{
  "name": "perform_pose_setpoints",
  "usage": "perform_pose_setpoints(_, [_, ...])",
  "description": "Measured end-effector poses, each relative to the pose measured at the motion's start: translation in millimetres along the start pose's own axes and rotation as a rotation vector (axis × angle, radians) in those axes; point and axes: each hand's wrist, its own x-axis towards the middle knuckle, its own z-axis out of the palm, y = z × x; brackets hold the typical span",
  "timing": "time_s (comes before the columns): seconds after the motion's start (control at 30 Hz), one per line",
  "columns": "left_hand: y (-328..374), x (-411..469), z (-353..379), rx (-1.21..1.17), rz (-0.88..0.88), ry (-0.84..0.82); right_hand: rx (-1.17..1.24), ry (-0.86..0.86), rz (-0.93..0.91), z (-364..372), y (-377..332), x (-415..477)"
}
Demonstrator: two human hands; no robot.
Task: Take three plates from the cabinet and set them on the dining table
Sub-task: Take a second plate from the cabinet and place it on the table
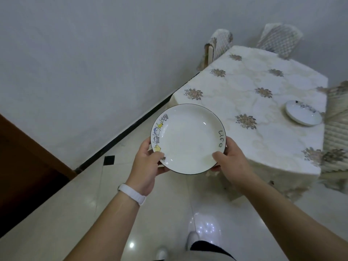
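Holding item one, a white plate (188,139), level between my two hands above the tiled floor (79,213): dark rim line, small cartoon figures along the rim by my left hand (146,166), the word "Life" on the rim by my right hand (230,162). Left hand closed on the near-left edge, thumb on top of the rim, fingers beneath; white band (131,194) on that wrist. Right hand closed on the near-right edge, thumb likewise over the rim, fingers under it. Item two, a second white plate (303,115), lying on the dining table (244,102) well beyond my right hand, near the table's far right edge; its rim decoration is too small to make out. Table covered with a cream cloth bearing flower motifs, its near corner just past the held plate. Two covered chairs (220,44) stand beyond the table, against the wall (94,53).
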Motion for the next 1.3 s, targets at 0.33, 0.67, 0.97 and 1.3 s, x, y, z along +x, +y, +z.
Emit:
perform_pose_setpoints(0.33, [7.1,91.7,40.6,0.073,-0.045,-0.079,0.061,0.078,0.043,-29.0,10.7,77.9])
perform_pose_setpoints(0.67, [27.4,216.8,124.2,0.181,-0.09,-0.092,0.115,0.096,0.092,-89.9,4.5,201.8])
perform_pose_setpoints(0.97, [27.3,299.3,211.0,0.218,-0.123,-0.143,0.166,0.19,0.086,-160.6,1.6,272.7])
perform_pose_setpoints(1.3, [29.0,361.7,264.0,0.292,-0.154,-0.252,0.209,0.307,0.156,-193.9,6.0,313.0])
